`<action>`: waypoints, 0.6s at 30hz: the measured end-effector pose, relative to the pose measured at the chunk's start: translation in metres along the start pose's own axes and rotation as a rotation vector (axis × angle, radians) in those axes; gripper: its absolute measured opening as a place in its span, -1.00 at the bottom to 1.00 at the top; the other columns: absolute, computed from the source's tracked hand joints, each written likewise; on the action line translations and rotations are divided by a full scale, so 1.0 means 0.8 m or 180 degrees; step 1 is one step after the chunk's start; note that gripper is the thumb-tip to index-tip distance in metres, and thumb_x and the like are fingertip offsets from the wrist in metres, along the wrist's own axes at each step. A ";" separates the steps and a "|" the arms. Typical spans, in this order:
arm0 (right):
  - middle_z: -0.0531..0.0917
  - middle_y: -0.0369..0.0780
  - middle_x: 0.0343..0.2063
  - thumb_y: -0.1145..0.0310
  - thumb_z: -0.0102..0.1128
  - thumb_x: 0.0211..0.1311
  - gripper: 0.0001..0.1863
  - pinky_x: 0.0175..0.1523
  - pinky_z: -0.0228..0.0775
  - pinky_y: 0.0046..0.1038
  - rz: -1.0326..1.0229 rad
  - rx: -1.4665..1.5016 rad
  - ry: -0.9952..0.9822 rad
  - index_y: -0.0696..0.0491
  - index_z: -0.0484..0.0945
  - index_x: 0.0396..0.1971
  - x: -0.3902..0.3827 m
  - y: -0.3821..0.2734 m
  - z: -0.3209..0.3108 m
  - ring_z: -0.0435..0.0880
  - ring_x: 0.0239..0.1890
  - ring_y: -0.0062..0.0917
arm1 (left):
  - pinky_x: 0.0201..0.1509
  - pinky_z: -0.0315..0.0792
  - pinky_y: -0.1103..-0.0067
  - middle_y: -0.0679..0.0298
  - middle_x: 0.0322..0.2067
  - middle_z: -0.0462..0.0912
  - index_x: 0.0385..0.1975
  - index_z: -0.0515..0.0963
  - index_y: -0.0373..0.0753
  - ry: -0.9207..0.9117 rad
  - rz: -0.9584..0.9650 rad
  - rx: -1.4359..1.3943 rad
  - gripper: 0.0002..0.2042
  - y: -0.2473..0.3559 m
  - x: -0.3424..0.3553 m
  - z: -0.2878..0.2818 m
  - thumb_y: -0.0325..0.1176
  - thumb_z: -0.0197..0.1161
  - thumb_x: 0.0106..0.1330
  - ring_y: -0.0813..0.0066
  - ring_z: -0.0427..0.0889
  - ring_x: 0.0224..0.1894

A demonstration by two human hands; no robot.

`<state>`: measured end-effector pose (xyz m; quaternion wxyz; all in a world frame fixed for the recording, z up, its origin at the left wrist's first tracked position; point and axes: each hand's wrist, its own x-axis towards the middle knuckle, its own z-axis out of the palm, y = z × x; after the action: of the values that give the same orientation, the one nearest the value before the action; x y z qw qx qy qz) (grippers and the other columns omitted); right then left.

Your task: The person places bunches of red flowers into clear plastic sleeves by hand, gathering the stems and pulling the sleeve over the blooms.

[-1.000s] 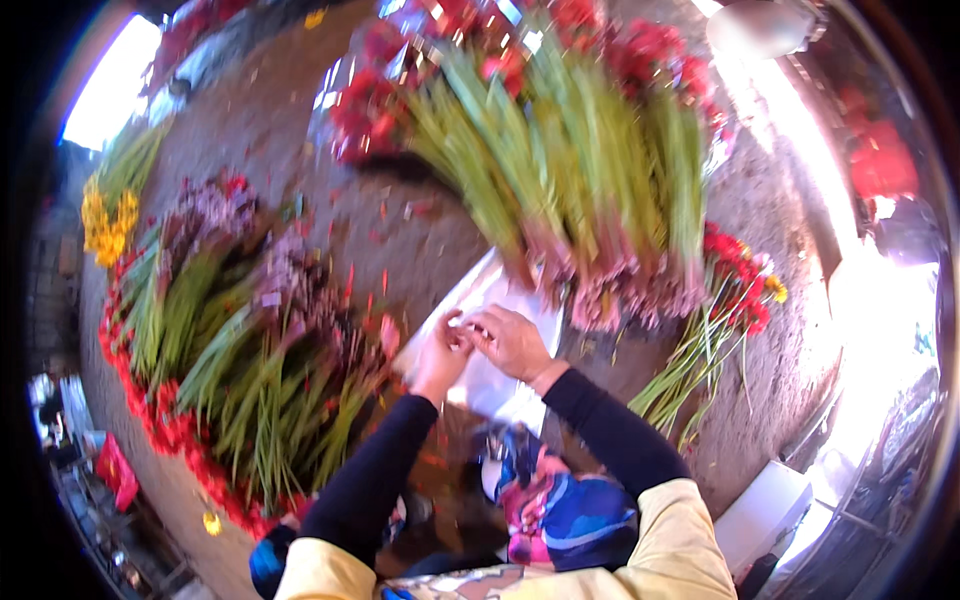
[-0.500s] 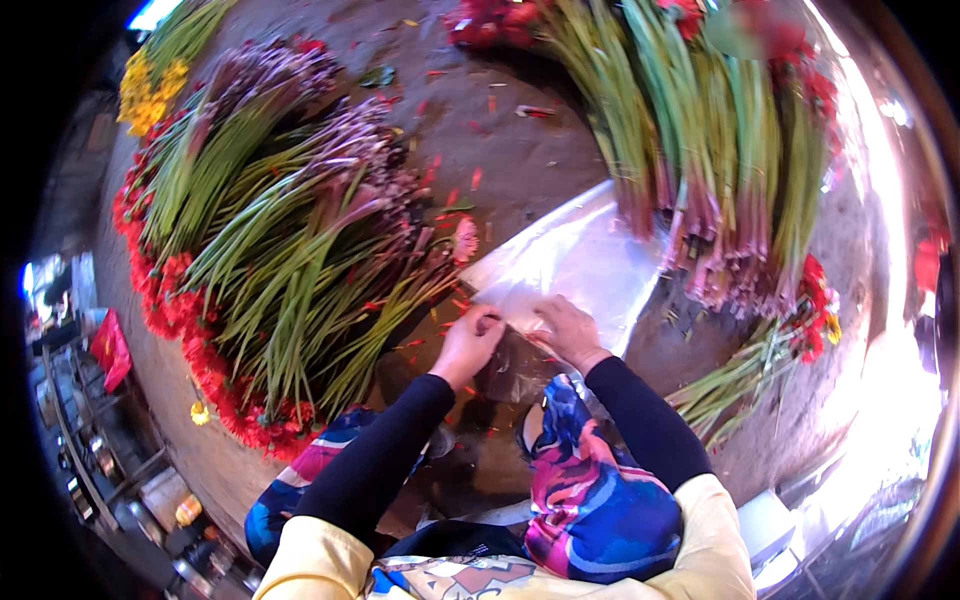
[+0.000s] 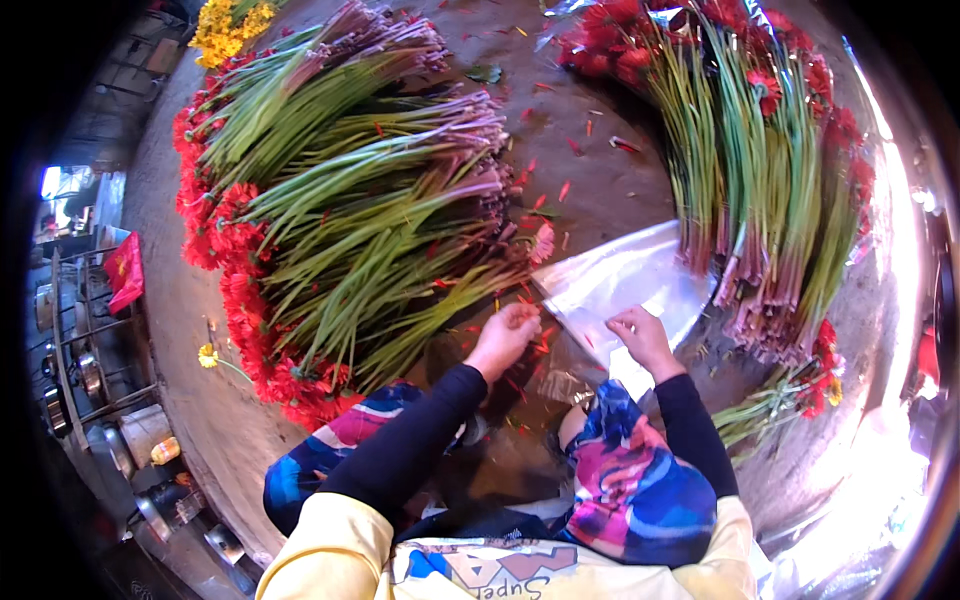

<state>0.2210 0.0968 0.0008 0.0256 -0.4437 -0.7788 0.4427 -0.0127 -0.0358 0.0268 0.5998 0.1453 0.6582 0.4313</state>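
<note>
While two hands curl apart, one plastic sheet lies nearby.

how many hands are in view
2: the left hand near the left heap's stems, the right hand at the plastic sheet. No others show.

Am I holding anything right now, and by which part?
It can't be told for certain: your left hand is curled with nothing visible in it; your right hand is over the plastic sheet, any pinch unclear.
</note>
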 end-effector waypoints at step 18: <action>0.60 -0.15 -0.46 0.40 0.22 0.12 -0.83 -0.31 0.43 -0.53 -0.1501 -0.0258 0.0116 0.12 0.62 -0.30 -0.007 -0.286 -0.147 0.60 -0.44 -0.53 | -0.08 0.46 0.47 0.21 -0.05 0.51 0.11 0.24 -0.22 -0.1413 0.0210 -0.1157 -0.48 0.204 -0.108 0.032 -0.06 0.19 0.29 0.41 0.54 -0.06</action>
<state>0.1225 0.1222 0.2370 0.1245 -0.2582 -0.8774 0.3848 -0.0220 0.0086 0.2072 0.7310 0.1476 0.4176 0.5191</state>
